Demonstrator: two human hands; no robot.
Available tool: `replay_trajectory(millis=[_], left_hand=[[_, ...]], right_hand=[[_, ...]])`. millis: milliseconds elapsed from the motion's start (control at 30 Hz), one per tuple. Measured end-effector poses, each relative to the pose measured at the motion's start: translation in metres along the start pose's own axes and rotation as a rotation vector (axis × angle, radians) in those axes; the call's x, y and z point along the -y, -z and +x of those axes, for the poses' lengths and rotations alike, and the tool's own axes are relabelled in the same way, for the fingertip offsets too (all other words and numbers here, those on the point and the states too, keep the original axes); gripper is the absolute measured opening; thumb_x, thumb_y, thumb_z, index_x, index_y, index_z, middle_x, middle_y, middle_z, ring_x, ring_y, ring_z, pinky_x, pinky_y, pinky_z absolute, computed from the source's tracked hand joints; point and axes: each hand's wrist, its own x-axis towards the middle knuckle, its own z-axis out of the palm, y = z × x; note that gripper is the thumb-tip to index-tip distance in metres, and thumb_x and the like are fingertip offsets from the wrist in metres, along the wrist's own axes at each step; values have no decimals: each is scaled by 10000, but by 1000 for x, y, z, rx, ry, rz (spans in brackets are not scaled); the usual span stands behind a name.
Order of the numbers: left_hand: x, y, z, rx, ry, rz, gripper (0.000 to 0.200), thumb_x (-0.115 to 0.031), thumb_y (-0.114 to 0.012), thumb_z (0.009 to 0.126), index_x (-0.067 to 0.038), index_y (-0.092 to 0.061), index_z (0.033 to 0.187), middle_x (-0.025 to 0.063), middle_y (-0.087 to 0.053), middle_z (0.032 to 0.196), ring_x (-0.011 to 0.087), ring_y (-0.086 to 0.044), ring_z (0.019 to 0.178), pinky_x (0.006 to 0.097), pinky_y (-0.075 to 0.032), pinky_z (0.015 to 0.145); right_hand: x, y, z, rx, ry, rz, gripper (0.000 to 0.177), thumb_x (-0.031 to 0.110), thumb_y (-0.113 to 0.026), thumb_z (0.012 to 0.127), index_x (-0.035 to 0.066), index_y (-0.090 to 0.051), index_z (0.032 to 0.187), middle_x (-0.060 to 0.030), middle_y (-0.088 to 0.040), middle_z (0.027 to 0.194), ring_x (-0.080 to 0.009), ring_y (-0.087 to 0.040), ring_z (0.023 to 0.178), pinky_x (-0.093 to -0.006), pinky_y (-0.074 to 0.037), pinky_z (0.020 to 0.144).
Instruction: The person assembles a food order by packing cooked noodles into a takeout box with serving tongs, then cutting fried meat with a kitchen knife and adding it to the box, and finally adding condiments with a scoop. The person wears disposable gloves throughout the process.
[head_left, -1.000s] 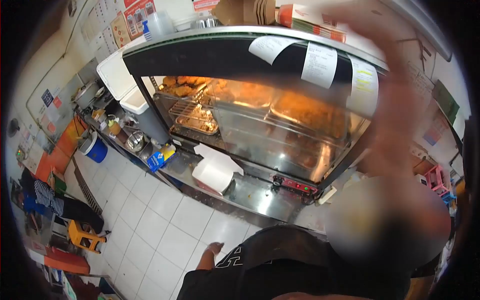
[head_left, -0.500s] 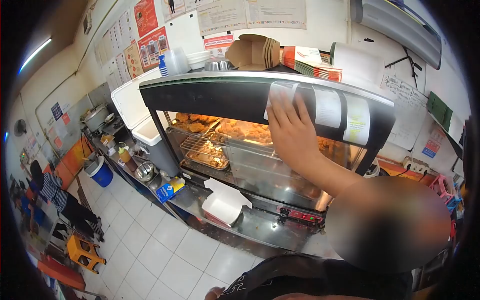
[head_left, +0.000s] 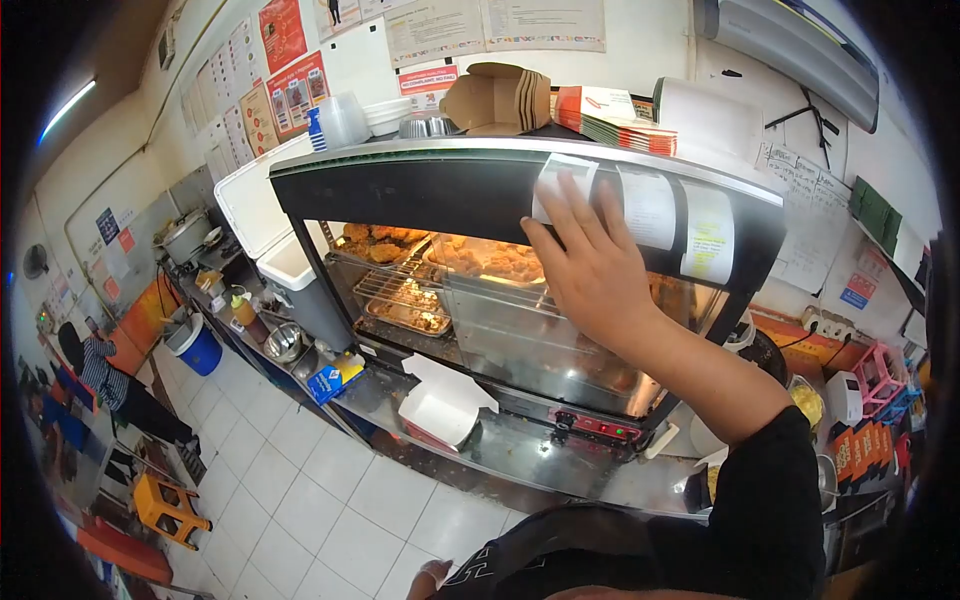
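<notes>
My right hand (head_left: 590, 250) reaches up from the right with its fingers spread and the back of the hand toward me. Its fingertips lie over the leftmost white paper slip (head_left: 567, 183) on the black top panel (head_left: 430, 190) of a heated display case. Two more slips follow to the right, a plain white one (head_left: 648, 208) and one with yellow highlighting (head_left: 708, 232). Behind the glass, fried pieces of food (head_left: 490, 258) fill trays on racks. Low at the bottom edge, beside my black shirt, my left hand (head_left: 432, 573) shows only in part, its fingers mostly hidden.
An unfolded white carton (head_left: 440, 405) stands on the metal ledge. Brown boxes (head_left: 495, 98) and red-white cartons (head_left: 615, 120) are stacked on the case. A grey cooler (head_left: 300, 285) stands left, its lid raised. Beyond are a yellow stool (head_left: 170, 510) and a person (head_left: 110, 375).
My right hand has slid slightly down and turned, so more of the leftmost slip shows. The view has shifted a little, and my black sleeve now shows where a blurred patch was.
</notes>
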Motion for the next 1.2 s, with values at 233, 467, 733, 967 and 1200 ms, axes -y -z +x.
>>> replay_trajectory(millis=[233,467,733,967,1200], left_hand=[[-4,3,23,-1,-88,55,616,-510,-273,1038,-54,-635,1239,179,-630,1292,356,-573,1232,459,-446,1047],[-29,23,25,-250,-207,141,501,-412,-328,1046,-78,-628,1266,194,-696,1110,387,-637,1075,508,-491,948],[-312,173,-23,782,-612,-1350,1043,-837,-230,878,-20,-286,1524,214,-459,1474,328,-437,1359,514,-346,1115],[-352,185,-56,709,-561,-964,772,-638,-318,1009,25,-536,1339,203,-618,1282,282,-589,1197,395,-461,1011],[-419,215,-78,373,-760,-841,511,-409,-410,1068,38,-634,1174,129,-722,989,206,-695,892,311,-521,778]], right_hand=[[-5,4,-11,44,65,-37,344,170,-565,867,84,-636,1192,-133,-496,1461,-340,-363,1432,-555,-210,1193],[-3,-22,-68,-5,320,48,396,262,-611,860,160,-627,1242,-63,-481,1480,-311,-367,1429,-529,-248,1191],[143,-75,-411,1051,138,617,690,609,-560,891,342,-393,1504,-97,-305,1601,-353,-297,1468,-667,-167,1156],[129,-20,-492,820,-387,730,464,384,-651,906,121,-578,1281,-104,-561,1364,-303,-504,1297,-443,-398,1088],[212,161,-649,1004,-1600,438,498,227,-699,863,92,-568,1324,-194,-490,1420,-390,-505,1286,-463,-395,1103]])
